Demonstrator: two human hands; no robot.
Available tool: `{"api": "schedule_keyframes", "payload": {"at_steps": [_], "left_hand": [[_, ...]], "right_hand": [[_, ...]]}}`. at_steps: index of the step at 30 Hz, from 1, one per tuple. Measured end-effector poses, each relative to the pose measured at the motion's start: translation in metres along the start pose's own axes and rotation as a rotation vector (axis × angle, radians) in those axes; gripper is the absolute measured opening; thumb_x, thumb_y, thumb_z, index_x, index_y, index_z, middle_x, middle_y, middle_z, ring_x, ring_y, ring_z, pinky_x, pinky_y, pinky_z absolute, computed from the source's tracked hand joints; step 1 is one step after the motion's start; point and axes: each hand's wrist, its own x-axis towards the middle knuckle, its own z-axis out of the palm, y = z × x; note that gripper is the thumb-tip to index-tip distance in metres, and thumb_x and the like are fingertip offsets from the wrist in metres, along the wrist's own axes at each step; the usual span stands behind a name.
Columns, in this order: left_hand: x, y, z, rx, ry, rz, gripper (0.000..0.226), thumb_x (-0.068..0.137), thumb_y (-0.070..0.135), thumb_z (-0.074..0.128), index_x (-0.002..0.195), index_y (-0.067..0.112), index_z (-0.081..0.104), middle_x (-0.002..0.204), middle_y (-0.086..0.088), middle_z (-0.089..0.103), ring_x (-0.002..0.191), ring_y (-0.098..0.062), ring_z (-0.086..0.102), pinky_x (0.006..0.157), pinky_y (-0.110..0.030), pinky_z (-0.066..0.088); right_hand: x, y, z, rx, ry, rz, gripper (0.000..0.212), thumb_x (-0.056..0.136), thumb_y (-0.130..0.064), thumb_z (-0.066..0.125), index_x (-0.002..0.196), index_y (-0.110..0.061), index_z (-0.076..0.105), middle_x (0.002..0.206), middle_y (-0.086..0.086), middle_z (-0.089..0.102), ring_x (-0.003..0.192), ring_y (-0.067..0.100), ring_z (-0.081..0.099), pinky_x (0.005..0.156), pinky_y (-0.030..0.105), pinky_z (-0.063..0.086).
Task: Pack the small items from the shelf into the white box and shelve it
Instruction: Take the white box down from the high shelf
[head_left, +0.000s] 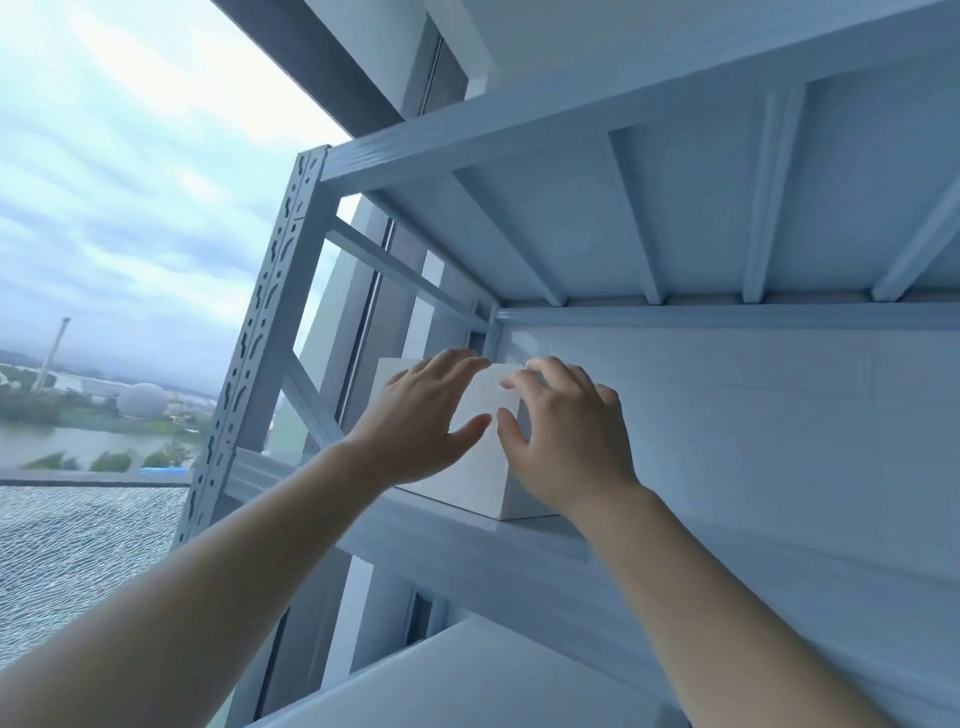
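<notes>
The plain white rigid cardboard box (480, 467) stands near the left end of the pale blue metal shelf (519, 545), at its front edge. It is flanked by the left hand (415, 421) and right hand (566, 441), fingers spread, nothing clasped. It is judged light, stiff and smooth-sided; opposite side walls should be pressed.

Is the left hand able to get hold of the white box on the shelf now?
Probably yes: the left hand is spread open right at the white box front, nothing between them.

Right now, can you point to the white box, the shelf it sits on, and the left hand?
white box (480, 467): head view, bare front face between the hands.
shelf (519, 551): head view, front edge under the box.
left hand (415, 421): head view, back of the hand.
</notes>
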Motion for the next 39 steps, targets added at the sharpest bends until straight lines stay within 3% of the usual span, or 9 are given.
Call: {"api": "schedule_keyframes", "payload": {"at_steps": [5,13,22,27,31,39], "left_hand": [[0.018,-0.013,0.014,0.017,-0.079,-0.007,0.059,0.091,0.046,0.047,0.141,0.026,0.025,0.148,0.005,0.034,0.132,-0.018,0.035,0.103,-0.041,0.037],[0.034,-0.007,0.015,-0.075,-0.037,-0.065,0.041,0.09,0.032,0.055,0.128,0.02,0.047,0.131,0.0,0.053,0.122,-0.023,0.042,0.099,-0.038,0.038],[0.057,0.044,0.011,-0.032,-0.056,0.032,0.036,0.085,0.036,0.062,0.114,0.018,0.051,0.115,0.0,0.057,0.109,-0.022,0.047,0.09,-0.035,0.041],[0.047,0.023,0.008,0.015,-0.082,-0.008,0.042,0.086,0.042,0.058,0.124,0.029,0.047,0.125,0.006,0.054,0.117,-0.018,0.045,0.097,-0.04,0.037],[0.042,0.004,0.005,0.047,-0.122,-0.128,0.045,0.087,0.046,0.054,0.127,0.026,0.046,0.127,0.002,0.055,0.118,-0.022,0.047,0.097,-0.044,0.039],[0.042,0.025,-0.008,0.043,0.015,-0.048,0.034,0.084,0.042,0.06,0.115,0.026,0.058,0.112,0.005,0.062,0.104,-0.02,0.053,0.083,-0.035,0.043]], "right_hand": [[0.001,0.002,0.005,-0.016,-0.002,0.002,0.027,0.088,-0.032,0.049,0.112,-0.021,0.058,0.12,0.0,0.055,0.111,0.02,0.049,0.086,0.037,0.038],[0.001,0.013,0.002,-0.033,0.004,0.059,0.028,0.088,-0.029,0.05,0.114,-0.022,0.057,0.12,0.0,0.055,0.111,0.02,0.047,0.084,0.036,0.038],[-0.005,0.034,-0.02,-0.047,0.07,0.152,0.029,0.087,-0.033,0.054,0.113,-0.022,0.056,0.119,0.0,0.054,0.11,0.021,0.047,0.085,0.038,0.038],[-0.006,0.032,-0.019,-0.04,0.045,0.115,0.029,0.087,-0.031,0.052,0.115,-0.022,0.055,0.12,0.0,0.053,0.112,0.02,0.047,0.087,0.037,0.038],[-0.007,0.03,-0.015,-0.018,0.04,0.108,0.028,0.087,-0.027,0.052,0.115,-0.022,0.056,0.119,0.0,0.053,0.111,0.02,0.046,0.086,0.036,0.037],[-0.004,0.033,-0.015,0.016,0.044,0.117,0.028,0.086,-0.026,0.055,0.113,-0.021,0.056,0.119,0.001,0.053,0.111,0.021,0.046,0.082,0.036,0.038]]}}
